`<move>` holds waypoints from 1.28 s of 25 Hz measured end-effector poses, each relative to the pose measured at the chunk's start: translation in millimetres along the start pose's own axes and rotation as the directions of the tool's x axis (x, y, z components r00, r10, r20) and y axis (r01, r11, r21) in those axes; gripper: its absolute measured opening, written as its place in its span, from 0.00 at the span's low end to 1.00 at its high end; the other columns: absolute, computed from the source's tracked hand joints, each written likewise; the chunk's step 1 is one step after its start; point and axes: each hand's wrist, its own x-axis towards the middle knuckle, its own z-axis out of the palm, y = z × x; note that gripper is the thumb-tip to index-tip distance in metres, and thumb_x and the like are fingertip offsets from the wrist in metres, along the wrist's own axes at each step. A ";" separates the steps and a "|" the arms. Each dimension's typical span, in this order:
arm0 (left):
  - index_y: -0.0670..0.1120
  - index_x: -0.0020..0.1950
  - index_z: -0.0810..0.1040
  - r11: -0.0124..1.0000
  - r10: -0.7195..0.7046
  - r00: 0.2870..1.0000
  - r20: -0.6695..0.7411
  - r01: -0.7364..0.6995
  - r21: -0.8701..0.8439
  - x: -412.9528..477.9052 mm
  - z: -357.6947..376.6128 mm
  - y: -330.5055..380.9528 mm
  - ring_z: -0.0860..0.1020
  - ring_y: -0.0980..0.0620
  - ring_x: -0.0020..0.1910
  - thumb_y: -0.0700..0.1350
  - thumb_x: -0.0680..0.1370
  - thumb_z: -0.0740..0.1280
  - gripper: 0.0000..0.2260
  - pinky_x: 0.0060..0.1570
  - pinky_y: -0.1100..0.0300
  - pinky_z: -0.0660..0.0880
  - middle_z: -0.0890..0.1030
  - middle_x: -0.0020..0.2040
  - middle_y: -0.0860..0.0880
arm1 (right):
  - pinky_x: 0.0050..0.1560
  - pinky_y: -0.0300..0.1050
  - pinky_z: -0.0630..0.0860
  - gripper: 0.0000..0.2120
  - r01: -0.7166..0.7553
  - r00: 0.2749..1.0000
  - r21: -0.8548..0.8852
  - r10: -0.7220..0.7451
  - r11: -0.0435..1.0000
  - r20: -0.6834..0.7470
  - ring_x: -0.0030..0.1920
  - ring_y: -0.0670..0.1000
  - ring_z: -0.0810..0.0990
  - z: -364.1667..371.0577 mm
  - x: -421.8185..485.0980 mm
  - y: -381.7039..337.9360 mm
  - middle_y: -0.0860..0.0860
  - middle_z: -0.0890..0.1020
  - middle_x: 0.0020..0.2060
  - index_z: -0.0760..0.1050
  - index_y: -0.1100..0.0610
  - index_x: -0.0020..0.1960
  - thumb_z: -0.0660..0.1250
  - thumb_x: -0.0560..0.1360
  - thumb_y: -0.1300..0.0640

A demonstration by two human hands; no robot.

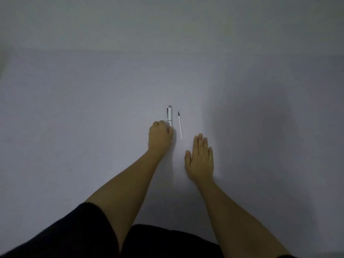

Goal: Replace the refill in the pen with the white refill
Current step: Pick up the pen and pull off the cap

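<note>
Pen [169, 114] lies on the pale desk [93, 108] near centre of the head view, white body, long axis running almost straight away from the person, clip end with a dark metal clip at the far end, near end hidden under the left hand [160, 135]. Left hand is curled into a loose fist, grip clenched around the pen's near half, knuckles up. White refill [180, 126] lies just right of the pen, apart from it, roughly parallel but tilted slightly, dark tip pointing away, plain white end toward the person. Right hand [200, 159] is flat, palm down, fingers together and extended, grip released, holding nothing, near the refill's close end but not touching it. Dark sleeve [74, 235] covers the left upper arm at bottom.
</note>
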 end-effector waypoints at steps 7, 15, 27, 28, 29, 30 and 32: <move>0.35 0.53 0.71 0.998 -0.062 0.997 -0.037 0.063 0.020 21.6 10.0 12.8 0.76 0.38 0.45 0.43 0.78 0.61 0.11 0.41 0.52 0.71 0.77 0.50 0.35 | 0.74 0.53 0.52 0.29 -0.004 0.999 -0.021 0.003 1.000 -0.052 0.76 0.55 0.54 2.8 2.2 1.7 0.56 0.57 0.76 0.52 0.60 0.75 0.53 0.77 0.50; 0.37 0.49 0.73 0.997 -0.060 0.998 -0.009 0.059 -0.055 18.2 -1.0 0.9 0.74 0.43 0.38 0.44 0.79 0.61 0.09 0.36 0.53 0.69 0.77 0.43 0.38 | 0.73 0.55 0.56 0.28 -0.001 0.998 0.005 0.001 1.000 -0.067 0.75 0.57 0.58 -0.1 2.6 -0.3 0.57 0.61 0.75 0.57 0.61 0.74 0.56 0.77 0.52; 0.45 0.49 0.72 0.846 0.520 0.809 0.274 -0.531 -0.037 -29.0 -70.2 -28.4 0.69 0.52 0.34 0.47 0.79 0.60 0.07 0.32 0.63 0.64 0.74 0.39 0.50 | 0.64 0.44 0.67 0.20 0.405 0.865 0.343 -0.477 0.848 0.158 0.64 0.52 0.72 -93.2 45.7 -23.4 0.54 0.74 0.65 0.66 0.58 0.69 0.59 0.79 0.54; 0.45 0.50 0.72 0.840 0.527 0.802 0.282 -0.543 -0.026 -29.4 -71.8 -27.9 0.70 0.52 0.34 0.48 0.79 0.60 0.07 0.33 0.63 0.63 0.74 0.40 0.51 | 0.61 0.43 0.68 0.18 0.394 0.848 0.337 -0.479 0.855 0.224 0.61 0.52 0.74 -95.9 47.3 -25.5 0.55 0.76 0.62 0.68 0.58 0.68 0.58 0.80 0.54; 0.45 0.51 0.72 0.835 0.533 0.800 0.275 -0.550 -0.017 -29.1 -72.8 -27.6 0.70 0.52 0.35 0.48 0.79 0.59 0.07 0.33 0.62 0.63 0.74 0.40 0.51 | 0.57 0.42 0.69 0.17 0.386 0.838 0.328 -0.477 0.862 0.266 0.58 0.53 0.76 -97.3 49.1 -26.9 0.55 0.78 0.59 0.70 0.59 0.66 0.58 0.80 0.54; 0.46 0.52 0.73 0.828 0.543 0.800 0.256 -0.561 -0.003 -28.7 -73.6 -27.6 0.70 0.53 0.36 0.49 0.79 0.59 0.08 0.34 0.63 0.63 0.75 0.42 0.51 | 0.53 0.41 0.68 0.15 0.383 0.834 0.323 -0.475 0.865 0.282 0.54 0.54 0.76 -98.4 50.0 -27.8 0.56 0.79 0.55 0.73 0.60 0.63 0.58 0.80 0.55; 0.47 0.55 0.77 0.802 0.577 0.793 0.193 -0.595 0.050 -29.7 -74.6 -27.5 0.73 0.53 0.38 0.50 0.79 0.60 0.10 0.35 0.63 0.65 0.78 0.43 0.51 | 0.47 0.40 0.66 0.13 0.395 0.835 0.329 -0.485 0.858 0.261 0.46 0.53 0.75 -102.2 47.9 -30.6 0.56 0.81 0.49 0.75 0.61 0.58 0.59 0.79 0.56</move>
